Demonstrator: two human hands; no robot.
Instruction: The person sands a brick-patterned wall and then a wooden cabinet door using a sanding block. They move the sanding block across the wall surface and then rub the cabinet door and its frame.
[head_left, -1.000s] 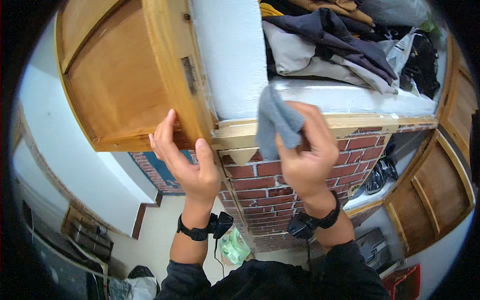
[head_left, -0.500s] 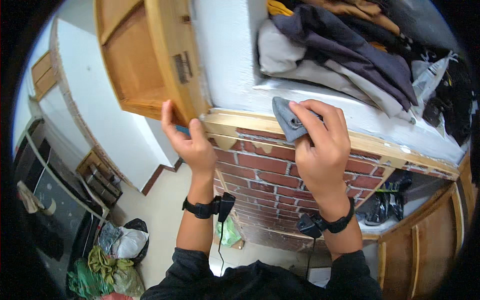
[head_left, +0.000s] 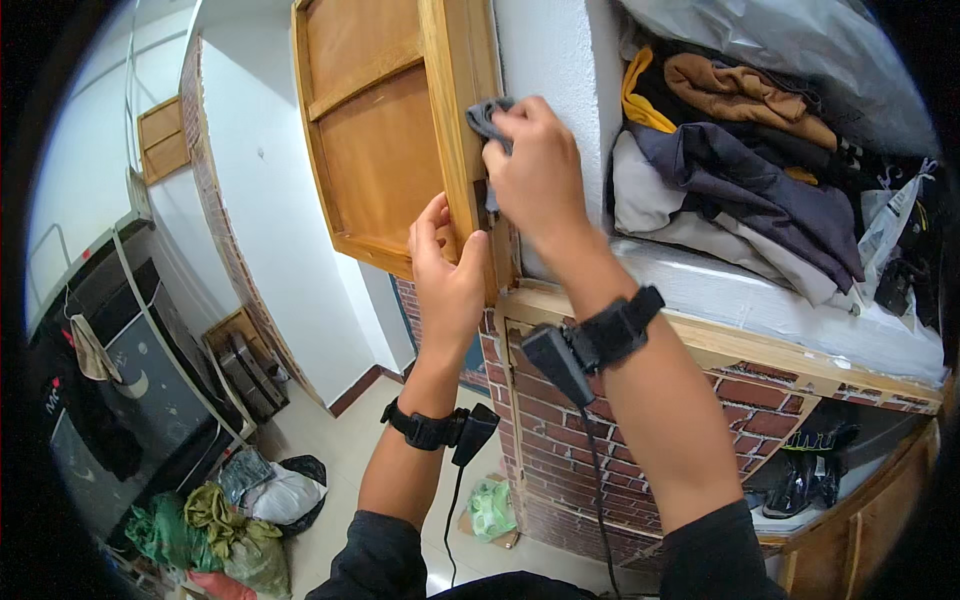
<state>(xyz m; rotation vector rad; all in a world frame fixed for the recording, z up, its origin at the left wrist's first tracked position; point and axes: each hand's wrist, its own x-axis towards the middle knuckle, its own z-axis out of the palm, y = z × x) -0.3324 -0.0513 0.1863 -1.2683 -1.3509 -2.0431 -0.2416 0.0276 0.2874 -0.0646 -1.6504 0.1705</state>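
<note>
An open wooden cabinet door point(head_left: 375, 150) stands at the upper middle, with raised frame strips and a dark metal hinge on its thick edge. My left hand point(head_left: 447, 290) grips the lower part of that edge, fingers on the panel side and thumb on the edge. In my right hand point(head_left: 540, 170) is a bunched grey cloth point(head_left: 487, 118), pressed against the door's edge above the hinge. The fingers are closed round the cloth and partly hide it. Both wrists carry black straps with small cabled devices.
Folded clothes point(head_left: 740, 200) fill a white-walled compartment at the right. Below runs a pale wooden ledge point(head_left: 720, 350) over a brick-patterned front point(head_left: 580, 440). Shoes point(head_left: 805, 480) sit in a lower opening. Several bags point(head_left: 225, 520) lie on the floor at left, near a dark frame point(head_left: 150, 380).
My right hand has carried the cloth from above the ledge up and left to the door's edge. My left hand has closed on the door. The view has shifted leftward.
</note>
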